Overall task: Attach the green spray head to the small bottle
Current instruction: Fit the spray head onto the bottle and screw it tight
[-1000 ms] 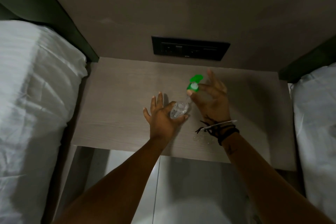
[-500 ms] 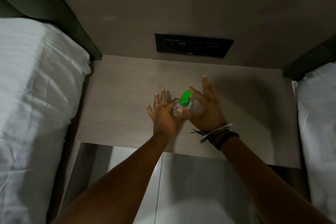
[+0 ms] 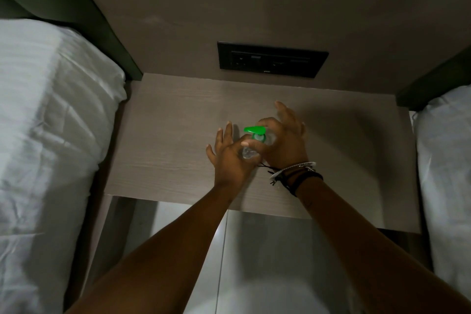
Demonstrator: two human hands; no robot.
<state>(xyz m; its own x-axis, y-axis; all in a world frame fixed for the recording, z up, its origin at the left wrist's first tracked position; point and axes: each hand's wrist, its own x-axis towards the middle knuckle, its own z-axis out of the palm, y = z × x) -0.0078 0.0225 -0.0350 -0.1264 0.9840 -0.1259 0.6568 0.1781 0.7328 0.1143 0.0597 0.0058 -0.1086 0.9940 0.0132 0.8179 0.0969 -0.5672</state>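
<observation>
A small clear bottle is held above the wooden bedside table, gripped by my left hand with thumb and forefinger while the other fingers spread out. The green spray head sits on top of the bottle's neck, its nozzle pointing left. My right hand pinches the spray head's collar from the right, with its outer fingers raised. Most of the bottle's body is hidden between the two hands.
A black socket panel is set in the wall behind the table. White bedding lies on a bed at the left and on another at the right. Bracelets circle my right wrist.
The spray head came down from above the bottle onto its neck. Since half a second ago it has turned so its nozzle points left, and my right hand's fingers shifted around it.
</observation>
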